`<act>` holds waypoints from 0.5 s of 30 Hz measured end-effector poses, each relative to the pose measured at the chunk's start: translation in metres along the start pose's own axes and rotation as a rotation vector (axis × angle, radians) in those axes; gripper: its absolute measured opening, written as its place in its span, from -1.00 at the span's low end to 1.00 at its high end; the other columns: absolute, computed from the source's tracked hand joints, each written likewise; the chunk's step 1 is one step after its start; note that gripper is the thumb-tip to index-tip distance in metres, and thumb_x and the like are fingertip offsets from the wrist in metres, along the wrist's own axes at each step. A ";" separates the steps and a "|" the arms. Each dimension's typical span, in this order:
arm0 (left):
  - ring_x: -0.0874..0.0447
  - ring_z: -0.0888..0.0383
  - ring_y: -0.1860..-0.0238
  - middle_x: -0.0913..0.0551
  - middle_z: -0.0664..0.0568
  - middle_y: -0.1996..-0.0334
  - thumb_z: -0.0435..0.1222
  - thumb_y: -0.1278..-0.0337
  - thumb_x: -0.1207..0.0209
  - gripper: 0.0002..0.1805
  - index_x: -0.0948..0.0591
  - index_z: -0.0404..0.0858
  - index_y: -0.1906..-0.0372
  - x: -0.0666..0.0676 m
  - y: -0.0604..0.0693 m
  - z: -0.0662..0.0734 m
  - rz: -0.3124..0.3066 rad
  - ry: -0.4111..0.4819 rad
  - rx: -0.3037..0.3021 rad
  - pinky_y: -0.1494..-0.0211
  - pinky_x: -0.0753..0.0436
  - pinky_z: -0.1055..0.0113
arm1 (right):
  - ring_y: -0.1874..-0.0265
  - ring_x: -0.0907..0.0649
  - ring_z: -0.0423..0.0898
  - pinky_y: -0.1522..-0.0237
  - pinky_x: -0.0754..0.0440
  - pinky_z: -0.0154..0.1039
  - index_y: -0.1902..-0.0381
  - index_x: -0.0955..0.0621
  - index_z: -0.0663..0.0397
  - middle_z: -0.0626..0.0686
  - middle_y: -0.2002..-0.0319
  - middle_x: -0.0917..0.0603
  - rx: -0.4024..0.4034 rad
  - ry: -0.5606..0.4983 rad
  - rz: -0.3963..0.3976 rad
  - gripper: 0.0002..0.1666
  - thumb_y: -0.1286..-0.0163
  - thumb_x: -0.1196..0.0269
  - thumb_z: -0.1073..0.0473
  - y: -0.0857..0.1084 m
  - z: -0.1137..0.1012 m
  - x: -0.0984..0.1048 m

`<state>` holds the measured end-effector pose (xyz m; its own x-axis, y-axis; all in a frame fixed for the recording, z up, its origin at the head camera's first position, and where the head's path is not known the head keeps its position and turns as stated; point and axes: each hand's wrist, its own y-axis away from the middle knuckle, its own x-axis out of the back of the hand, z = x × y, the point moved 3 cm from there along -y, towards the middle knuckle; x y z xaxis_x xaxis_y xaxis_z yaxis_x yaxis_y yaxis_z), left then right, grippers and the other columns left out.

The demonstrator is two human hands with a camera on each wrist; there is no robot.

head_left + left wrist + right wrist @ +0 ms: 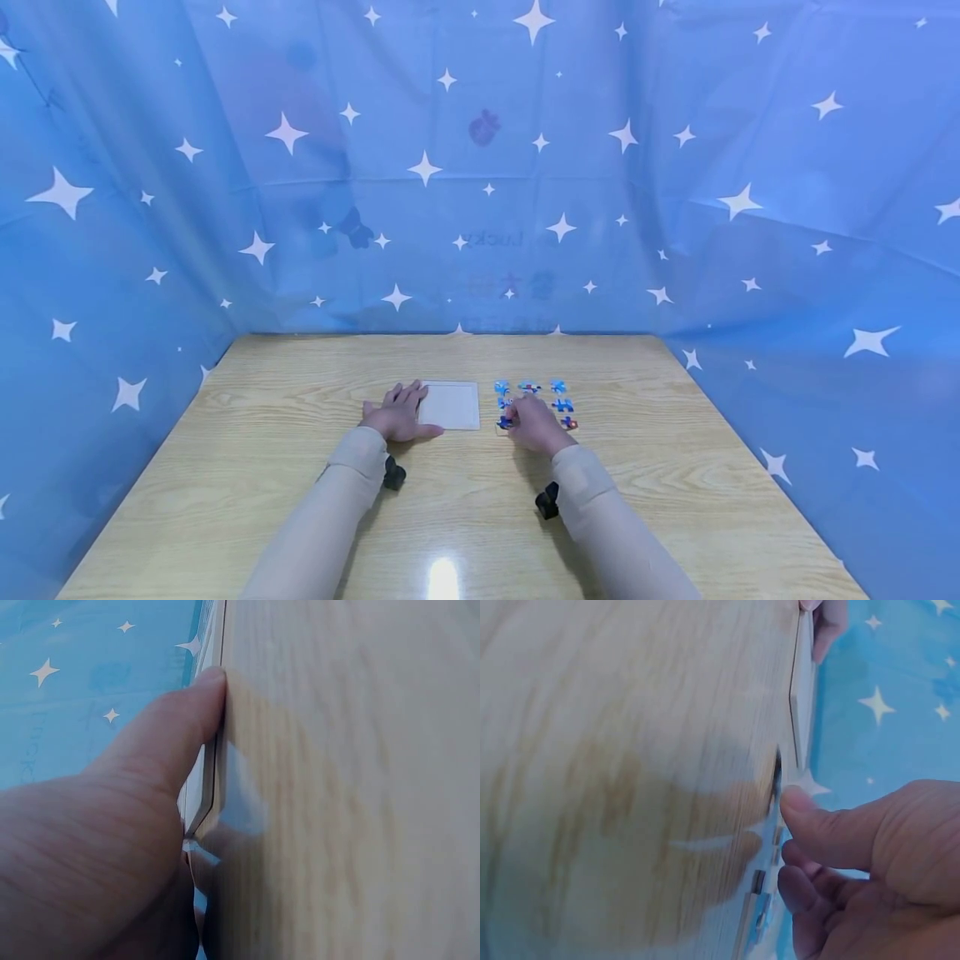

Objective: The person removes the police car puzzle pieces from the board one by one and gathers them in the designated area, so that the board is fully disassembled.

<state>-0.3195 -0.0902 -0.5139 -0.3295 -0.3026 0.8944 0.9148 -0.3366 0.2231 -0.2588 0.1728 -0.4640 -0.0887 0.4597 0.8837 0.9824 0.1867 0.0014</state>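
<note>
A shallow white square tray (pixel 448 406) lies flat on the table. My left hand (pixel 397 414) rests along its left side with fingers spread. In the left wrist view the thumb (pixel 199 701) touches the tray's near edge. To the tray's right, several blue jigsaw pieces are laid out in loose rows, among them one piece (pixel 562 405) at the right. My right hand (pixel 534 423) reaches over the left column, fingers curled, and pinches a dark blue jigsaw piece (pixel 504 422) at the near left. In the right wrist view its thumb tip (pixel 796 801) meets that piece; the hand covers the middle pieces.
The wooden table (pixel 465 517) stretches out in front and to both sides. A blue curtain (pixel 480 167) with white stars hangs around its back and sides. Black wrist cameras, one of them at the right wrist (pixel 548 501), hang beneath the sleeves.
</note>
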 end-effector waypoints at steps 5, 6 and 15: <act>0.22 -0.07 -0.63 0.13 0.14 -0.66 0.43 -0.09 -0.17 0.13 -0.03 0.07 -0.66 -0.003 -0.003 -0.001 -0.011 -0.008 0.007 -0.38 0.17 -0.55 | 0.04 -0.59 0.06 -0.09 -0.60 0.03 0.05 -0.69 0.30 0.13 0.08 -0.60 -0.009 0.022 -0.004 -0.73 -0.27 -0.39 0.41 0.000 0.004 -0.002; 0.23 -0.07 -0.63 0.14 0.14 -0.66 0.44 -0.09 -0.16 0.12 -0.02 0.07 -0.66 -0.004 -0.003 -0.002 -0.016 -0.010 0.010 -0.39 0.18 -0.54 | 0.05 -0.59 0.05 -0.09 -0.60 0.03 0.05 -0.69 0.29 0.12 0.08 -0.60 -0.011 0.030 -0.004 -0.73 -0.28 -0.39 0.40 0.000 0.004 -0.003; 0.24 -0.07 -0.64 0.14 0.13 -0.66 0.44 -0.10 -0.15 0.12 -0.03 0.05 -0.66 0.000 0.002 0.004 -0.012 -0.011 0.004 -0.38 0.18 -0.55 | -0.01 -0.59 0.09 -0.14 -0.56 0.07 0.05 -0.69 0.25 0.13 0.06 -0.61 -0.015 0.041 0.002 -0.74 -0.30 -0.39 0.36 0.001 0.010 -0.001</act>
<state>-0.3168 -0.0870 -0.5119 -0.3378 -0.2887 0.8959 0.9118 -0.3364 0.2354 -0.2589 0.1810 -0.4690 -0.0802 0.4243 0.9020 0.9849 0.1730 0.0063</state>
